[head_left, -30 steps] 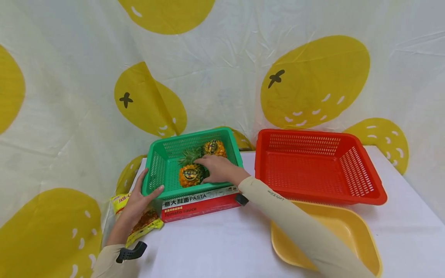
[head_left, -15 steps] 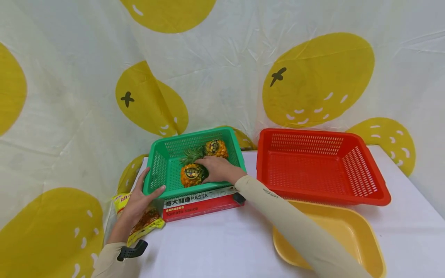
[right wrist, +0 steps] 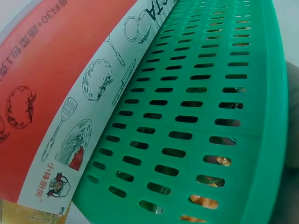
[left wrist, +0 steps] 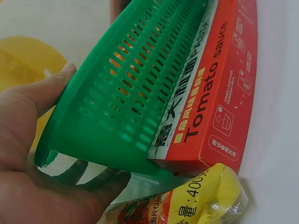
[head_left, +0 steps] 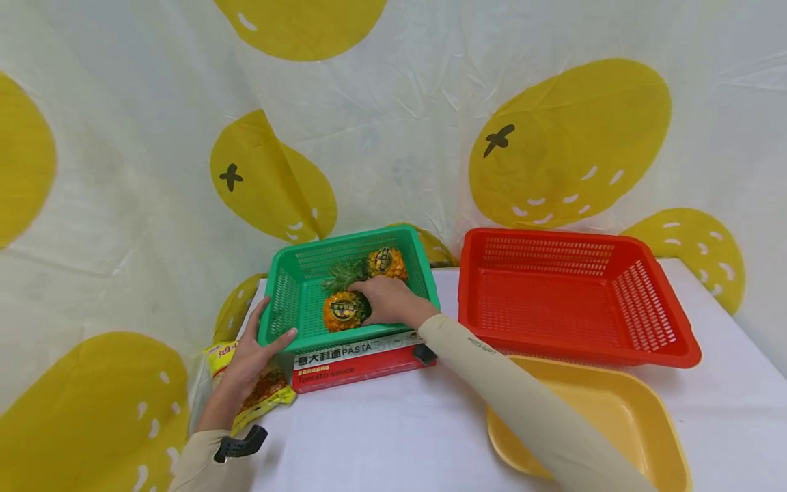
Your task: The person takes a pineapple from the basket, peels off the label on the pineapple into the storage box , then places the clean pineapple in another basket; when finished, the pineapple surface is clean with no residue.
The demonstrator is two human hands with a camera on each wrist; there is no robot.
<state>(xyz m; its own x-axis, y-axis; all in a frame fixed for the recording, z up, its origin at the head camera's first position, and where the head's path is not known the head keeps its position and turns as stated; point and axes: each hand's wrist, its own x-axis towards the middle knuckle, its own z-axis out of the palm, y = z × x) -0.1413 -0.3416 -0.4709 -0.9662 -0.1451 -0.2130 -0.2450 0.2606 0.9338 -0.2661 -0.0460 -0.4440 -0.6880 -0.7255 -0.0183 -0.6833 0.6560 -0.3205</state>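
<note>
My left hand [head_left: 249, 362] holds the left front corner of a green perforated basket [head_left: 289, 256]; in the left wrist view the thumb lies over the rim and the fingers are below it. Inside the basket, my right hand [head_left: 393, 301] grips the front pineapple [head_left: 341, 311], an orange one with a dark label, at its green right side. Another pineapple [head_left: 387, 262] lies behind it at the back right, its leaves pointing left. In the right wrist view the basket wall [right wrist: 187, 102] hides most of the fruit and the hand's fingers.
Against the basket's front lies a red and white pasta box [head_left: 363, 365]. A yellow food packet [head_left: 264, 403] is beneath the left forearm. To the right stand a red basket [head_left: 553, 301] and a yellow tray [head_left: 615, 410], partly covered by the right sleeve.
The head view has shifted slightly, so everything sits a little further right. Both hands, the basket and the pineapples keep nearly the same places relative to each other.
</note>
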